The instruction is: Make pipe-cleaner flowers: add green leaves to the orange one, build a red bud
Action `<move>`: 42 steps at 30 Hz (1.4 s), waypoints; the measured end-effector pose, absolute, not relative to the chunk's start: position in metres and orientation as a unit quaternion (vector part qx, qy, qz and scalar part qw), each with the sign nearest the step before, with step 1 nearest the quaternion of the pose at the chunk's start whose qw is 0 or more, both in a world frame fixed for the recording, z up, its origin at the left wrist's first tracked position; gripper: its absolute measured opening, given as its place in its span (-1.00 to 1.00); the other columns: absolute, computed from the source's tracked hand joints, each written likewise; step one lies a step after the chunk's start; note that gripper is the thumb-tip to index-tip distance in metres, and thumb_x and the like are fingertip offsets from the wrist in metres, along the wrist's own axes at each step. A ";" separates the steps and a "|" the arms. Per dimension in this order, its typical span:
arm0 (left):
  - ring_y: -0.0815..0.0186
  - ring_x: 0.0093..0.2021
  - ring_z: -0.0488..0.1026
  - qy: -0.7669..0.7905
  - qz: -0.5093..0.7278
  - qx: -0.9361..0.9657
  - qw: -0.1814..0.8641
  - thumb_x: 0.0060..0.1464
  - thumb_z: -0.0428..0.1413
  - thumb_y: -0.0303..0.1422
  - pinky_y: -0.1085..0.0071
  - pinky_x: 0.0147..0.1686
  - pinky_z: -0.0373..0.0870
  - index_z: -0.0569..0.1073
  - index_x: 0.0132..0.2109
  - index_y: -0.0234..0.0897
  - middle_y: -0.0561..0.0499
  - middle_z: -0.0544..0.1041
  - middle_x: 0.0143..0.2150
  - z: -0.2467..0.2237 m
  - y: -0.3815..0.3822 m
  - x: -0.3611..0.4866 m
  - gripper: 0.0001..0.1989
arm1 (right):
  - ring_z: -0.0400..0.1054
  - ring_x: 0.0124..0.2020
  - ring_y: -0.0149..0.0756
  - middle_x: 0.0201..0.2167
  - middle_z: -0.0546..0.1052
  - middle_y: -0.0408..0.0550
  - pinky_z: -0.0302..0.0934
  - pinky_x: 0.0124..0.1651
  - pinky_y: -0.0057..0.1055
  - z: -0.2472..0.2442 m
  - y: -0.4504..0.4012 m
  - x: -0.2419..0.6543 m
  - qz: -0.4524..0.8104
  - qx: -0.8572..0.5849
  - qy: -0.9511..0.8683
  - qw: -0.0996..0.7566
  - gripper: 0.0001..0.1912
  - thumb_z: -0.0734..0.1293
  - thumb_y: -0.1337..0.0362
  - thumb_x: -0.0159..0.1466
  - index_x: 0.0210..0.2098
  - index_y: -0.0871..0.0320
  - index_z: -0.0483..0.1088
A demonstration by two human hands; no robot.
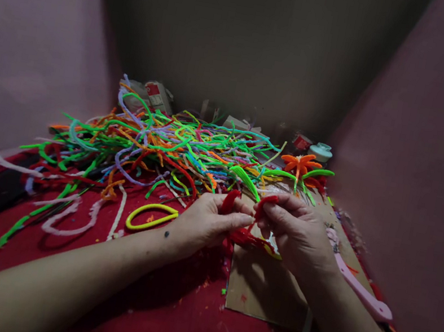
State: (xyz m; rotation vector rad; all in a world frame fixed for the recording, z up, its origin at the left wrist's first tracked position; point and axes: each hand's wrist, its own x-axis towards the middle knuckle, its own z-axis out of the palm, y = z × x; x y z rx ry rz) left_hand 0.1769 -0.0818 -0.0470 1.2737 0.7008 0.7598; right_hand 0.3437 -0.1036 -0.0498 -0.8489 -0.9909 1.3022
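My left hand [215, 219] and my right hand [292, 227] meet over a piece of cardboard [264, 291]. Between them is a red pipe cleaner [268, 199], bent into loops, and both hands pinch it. One red loop stands up between the fingers of my left hand, another at the fingertips of my right. More red strands hang just below the hands. Beyond them a finished-looking orange pipe-cleaner flower [299, 163] with a green stem lies on the cardboard. Part of the red piece is hidden by my fingers.
A big tangled heap of coloured pipe cleaners [182, 147] covers the back left of the red cloth [178, 318]. A yellow loop [146, 228] lies left of my left wrist. On the right is a pink-handled tool [363, 291]; a pale blue jar [321, 151] stands behind.
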 end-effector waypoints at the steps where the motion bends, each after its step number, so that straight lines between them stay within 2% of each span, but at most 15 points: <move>1: 0.54 -0.59 0.22 0.315 0.343 0.570 0.677 -0.03 0.17 -0.36 0.58 -0.59 0.12 0.51 -0.32 -0.30 0.09 0.43 -0.49 -0.047 -0.082 0.177 -0.89 | 0.26 -0.63 -0.50 -0.62 0.45 -0.20 0.10 -0.59 -0.55 -0.050 -0.103 0.344 0.557 -0.380 -0.425 0.604 -0.88 0.47 0.31 0.01 -0.47 0.14 0.46; 5: 0.49 -0.51 0.31 0.313 0.352 0.594 0.652 -0.04 0.17 -0.40 0.56 -0.48 0.24 0.49 -0.35 -0.32 0.08 0.45 -0.46 -0.045 -0.083 0.179 -0.92 | 0.13 -0.73 -0.56 -0.68 0.41 -0.24 -0.02 -0.68 -0.58 -0.050 -0.105 0.341 0.571 -0.426 -0.398 0.578 -0.82 0.49 0.29 -0.03 -0.52 0.15 0.41; 8: 0.44 -0.45 0.36 0.314 0.337 0.613 0.642 -0.04 0.15 -0.40 0.52 -0.40 0.28 0.49 -0.38 -0.34 0.05 0.48 -0.43 -0.045 -0.084 0.180 -0.92 | 0.13 -0.74 -0.56 -0.69 0.39 -0.25 -0.03 -0.69 -0.58 -0.050 -0.108 0.336 0.571 -0.440 -0.392 0.571 -0.80 0.50 0.27 -0.06 -0.51 0.16 0.40; 13: 0.55 -0.64 0.17 0.334 0.319 0.585 0.667 -0.03 0.16 -0.36 0.58 -0.62 0.09 0.45 -0.42 -0.37 0.13 0.33 -0.58 -0.049 -0.084 0.178 -0.87 | 0.16 -0.69 -0.54 -0.66 0.40 -0.21 0.04 -0.65 -0.56 -0.045 -0.111 0.336 0.544 -0.467 -0.451 0.532 -0.77 0.45 0.16 0.01 -0.48 0.18 0.43; 16: 0.58 -0.71 0.03 0.329 0.329 0.534 0.706 -0.04 0.18 -0.31 0.58 -0.71 -0.09 0.38 -0.43 -0.34 0.20 0.21 -0.66 -0.052 -0.082 0.177 -0.82 | 0.23 -0.60 -0.48 -0.62 0.42 -0.15 0.12 -0.58 -0.55 -0.035 -0.116 0.348 0.416 -0.520 -0.535 0.520 -0.73 0.37 0.09 0.12 -0.51 0.18 0.45; 19: 0.59 -0.74 -0.03 0.313 0.334 0.517 0.723 -0.04 0.18 -0.32 0.57 -0.74 -0.15 0.30 -0.50 -0.32 0.22 0.13 -0.69 -0.053 -0.080 0.177 -0.77 | 0.27 -0.52 -0.42 -0.61 0.39 -0.13 0.17 -0.53 -0.54 -0.029 -0.127 0.367 0.259 -0.588 -0.577 0.505 -0.71 0.37 0.09 0.11 -0.59 0.18 0.44; 22: 0.58 -0.75 -0.03 0.302 0.332 0.514 0.731 -0.03 0.17 -0.32 0.56 -0.75 -0.14 0.29 -0.50 -0.31 0.22 0.13 -0.69 -0.055 -0.079 0.177 -0.77 | 0.28 -0.57 -0.39 -0.58 0.41 -0.15 0.16 -0.63 -0.53 -0.032 -0.143 0.388 0.220 -0.658 -0.515 0.503 -0.71 0.38 0.05 0.07 -0.30 0.10 0.49; 24: 0.58 -0.75 -0.03 0.295 0.327 0.512 0.738 -0.02 0.16 -0.31 0.56 -0.76 -0.13 0.32 -0.46 -0.30 0.22 0.15 -0.69 -0.056 -0.078 0.176 -0.80 | 0.30 -0.58 -0.37 -0.51 0.46 -0.11 0.19 -0.65 -0.49 -0.038 -0.154 0.400 0.197 -0.690 -0.482 0.503 -0.62 0.40 0.02 0.02 -0.23 0.09 0.49; 27: 0.58 -0.75 -0.02 0.287 0.311 0.514 0.746 -0.02 0.16 -0.32 0.57 -0.75 -0.12 0.35 -0.42 -0.30 0.21 0.18 -0.68 -0.056 -0.078 0.176 -0.84 | 0.37 -0.51 -0.28 -0.41 0.52 -0.02 0.25 -0.57 -0.41 -0.041 -0.166 0.408 0.137 -0.709 -0.503 0.475 -0.66 0.39 0.02 0.01 -0.34 0.13 0.51; 30: 0.58 -0.75 -0.03 0.299 0.287 0.532 0.738 -0.04 0.16 -0.33 0.57 -0.75 -0.13 0.35 -0.43 -0.32 0.21 0.18 -0.68 -0.053 -0.080 0.178 -0.84 | 0.39 -0.37 -0.21 -0.37 0.52 0.00 0.29 -0.43 -0.36 -0.035 -0.167 0.398 0.080 -0.655 -0.605 0.445 -0.77 0.33 0.11 0.12 -0.35 0.13 0.51; 32: 0.58 -0.74 0.01 0.314 0.267 0.557 0.721 -0.05 0.16 -0.33 0.57 -0.74 -0.12 0.36 -0.43 -0.32 0.20 0.21 -0.68 -0.051 -0.083 0.180 -0.84 | 0.38 -0.35 -0.25 -0.34 0.51 -0.02 0.29 -0.34 -0.34 -0.029 -0.160 0.380 0.046 -0.597 -0.676 0.429 -0.80 0.30 0.19 0.18 -0.26 0.11 0.49; 35: 0.58 -0.71 0.03 0.332 0.239 0.583 0.702 -0.11 0.13 -0.42 0.58 -0.71 -0.10 0.31 -0.50 -0.32 0.21 0.20 -0.68 -0.049 -0.089 0.183 -0.87 | 0.33 -0.12 -0.14 -0.17 0.48 0.06 0.24 -0.09 -0.21 -0.022 -0.144 0.346 -0.001 -0.519 -0.756 0.399 -0.70 0.32 0.29 0.18 -0.09 0.16 0.44; 37: 0.57 -0.70 0.03 0.340 0.230 0.606 0.682 -0.17 0.10 -0.49 0.58 -0.69 -0.07 0.26 -0.57 -0.31 0.22 0.16 -0.70 -0.049 -0.092 0.184 -0.86 | 0.33 -0.20 -0.18 -0.29 0.51 0.00 0.24 -0.14 -0.24 -0.019 -0.135 0.329 0.017 -0.489 -0.786 0.378 -0.84 0.31 0.35 0.19 -0.25 0.12 0.51; 39: 0.55 -0.67 0.06 0.340 0.226 0.634 0.657 -0.18 0.08 -0.51 0.57 -0.67 -0.03 0.26 -0.60 -0.32 0.21 0.16 -0.70 -0.047 -0.092 0.183 -0.85 | 0.34 -0.30 -0.24 -0.45 0.50 -0.07 0.24 -0.22 -0.31 -0.014 -0.130 0.321 0.044 -0.483 -0.780 0.396 -0.85 0.29 0.40 0.18 -0.44 0.13 0.50; 42: 0.55 -0.65 0.10 0.352 0.216 0.650 0.638 -0.16 0.10 -0.49 0.56 -0.65 -0.02 0.34 -0.60 -0.35 0.17 0.24 -0.67 -0.043 -0.089 0.181 -0.87 | 0.36 -0.43 -0.32 -0.47 0.52 -0.10 0.22 -0.39 -0.41 -0.001 -0.133 0.329 0.119 -0.553 -0.669 0.482 -0.85 0.27 0.37 0.19 -0.38 0.15 0.50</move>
